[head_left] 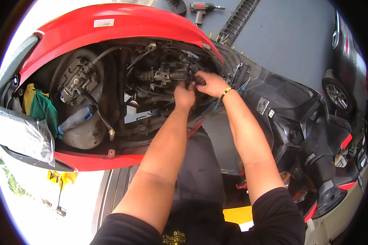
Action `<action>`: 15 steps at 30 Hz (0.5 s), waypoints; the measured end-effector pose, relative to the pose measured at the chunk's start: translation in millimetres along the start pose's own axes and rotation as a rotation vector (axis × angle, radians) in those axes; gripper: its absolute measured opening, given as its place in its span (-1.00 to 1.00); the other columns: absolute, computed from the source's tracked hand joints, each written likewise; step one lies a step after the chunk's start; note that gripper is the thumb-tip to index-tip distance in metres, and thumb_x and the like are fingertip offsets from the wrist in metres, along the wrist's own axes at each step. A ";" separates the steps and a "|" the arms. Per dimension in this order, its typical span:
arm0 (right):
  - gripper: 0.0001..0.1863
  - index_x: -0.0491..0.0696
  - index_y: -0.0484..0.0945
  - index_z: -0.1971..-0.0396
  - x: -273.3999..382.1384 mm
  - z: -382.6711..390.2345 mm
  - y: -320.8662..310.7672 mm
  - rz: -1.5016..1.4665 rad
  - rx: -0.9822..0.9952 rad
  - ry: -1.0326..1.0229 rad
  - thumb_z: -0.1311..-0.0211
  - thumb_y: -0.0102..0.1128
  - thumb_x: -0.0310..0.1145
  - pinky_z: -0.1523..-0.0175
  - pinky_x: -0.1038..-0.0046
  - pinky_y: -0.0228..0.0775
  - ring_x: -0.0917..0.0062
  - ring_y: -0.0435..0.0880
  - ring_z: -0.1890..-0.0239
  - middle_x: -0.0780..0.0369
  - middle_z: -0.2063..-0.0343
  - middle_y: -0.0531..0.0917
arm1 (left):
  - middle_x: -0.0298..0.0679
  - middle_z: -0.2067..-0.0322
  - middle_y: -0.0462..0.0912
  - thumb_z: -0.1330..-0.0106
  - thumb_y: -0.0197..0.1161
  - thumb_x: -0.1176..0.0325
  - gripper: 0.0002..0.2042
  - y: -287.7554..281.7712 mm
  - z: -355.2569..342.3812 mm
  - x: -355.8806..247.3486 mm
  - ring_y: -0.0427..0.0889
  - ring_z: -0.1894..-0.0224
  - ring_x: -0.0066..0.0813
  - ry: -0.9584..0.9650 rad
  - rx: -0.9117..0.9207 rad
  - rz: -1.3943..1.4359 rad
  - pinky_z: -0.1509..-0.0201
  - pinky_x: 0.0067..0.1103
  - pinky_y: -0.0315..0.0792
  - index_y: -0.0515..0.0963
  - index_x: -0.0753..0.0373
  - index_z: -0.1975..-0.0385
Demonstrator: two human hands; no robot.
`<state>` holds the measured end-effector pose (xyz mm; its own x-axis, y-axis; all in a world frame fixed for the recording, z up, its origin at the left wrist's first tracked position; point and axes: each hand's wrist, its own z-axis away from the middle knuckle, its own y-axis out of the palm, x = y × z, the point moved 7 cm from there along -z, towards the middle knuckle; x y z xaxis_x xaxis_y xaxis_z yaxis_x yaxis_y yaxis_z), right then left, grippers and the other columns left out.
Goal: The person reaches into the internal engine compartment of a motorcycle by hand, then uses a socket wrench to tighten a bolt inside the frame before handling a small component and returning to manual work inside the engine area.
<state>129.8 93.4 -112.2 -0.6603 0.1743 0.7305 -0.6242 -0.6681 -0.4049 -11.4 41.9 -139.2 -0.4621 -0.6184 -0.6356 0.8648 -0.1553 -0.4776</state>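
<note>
Both hands meet inside the open body of a red scooter (pixel 122 18), at the right end of its engine bay. My left hand (pixel 185 96) has its fingers bent in, thumb up, beside a dark hose end. From the right, my right hand (pixel 212 84) reaches in with finger and thumb pinched close to the left fingertips. Whatever the fingers grip is small, dark and mostly covered by them. Just left of the hands lies the metal throttle body (pixel 162 75), with hoses and cables around it.
Left in the bay are the fuel tank (pixel 84 134), its pump plate (pixel 75 79), a green cloth (pixel 44 108) and a clear plastic bag (pixel 22 132). Wrenches (pixel 236 72) lie right of my hands. An impact wrench (pixel 200 11) rests on the floor; a car (pixel 347 69) stands far right.
</note>
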 end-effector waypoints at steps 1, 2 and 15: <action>-0.51 -0.11 0.49 0.00 -1.7 0.9 1.8 -0.066 0.025 0.022 -0.03 0.32 -0.28 0.01 0.27 0.50 0.20 0.69 0.14 0.08 0.25 0.71 | 0.01 0.28 0.72 -0.29 0.31 0.26 -0.70 0.0 1.1 -1.9 0.67 0.24 -0.31 -0.003 0.003 0.005 0.11 -0.45 0.47 0.61 0.41 0.19; -0.51 -0.11 0.49 0.00 -2.4 2.0 1.2 -0.063 0.028 0.026 -0.03 0.32 -0.28 0.01 0.27 0.50 0.20 0.69 0.14 0.08 0.25 0.71 | 0.09 0.28 0.69 -0.28 0.30 0.25 -0.69 1.5 1.5 -0.6 0.66 0.19 -0.11 -0.051 0.039 0.092 0.08 -0.39 0.47 0.61 0.44 0.21; -0.47 -0.17 0.51 -0.10 -9.2 5.4 14.3 -0.166 -0.060 0.186 -0.23 0.32 -0.16 -0.05 0.39 0.46 0.32 0.66 0.06 0.05 0.17 0.67 | 0.13 0.17 0.65 -0.24 0.25 0.34 -0.75 -1.3 4.8 -2.3 0.63 0.06 0.07 -0.038 0.002 0.113 -0.04 -0.29 0.46 0.63 0.39 0.20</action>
<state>129.2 78.3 -121.7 -0.6090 0.4115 0.6780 -0.7503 -0.5762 -0.3242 -10.6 39.9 -134.1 -0.3543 -0.6605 -0.6619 0.9113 -0.0851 -0.4029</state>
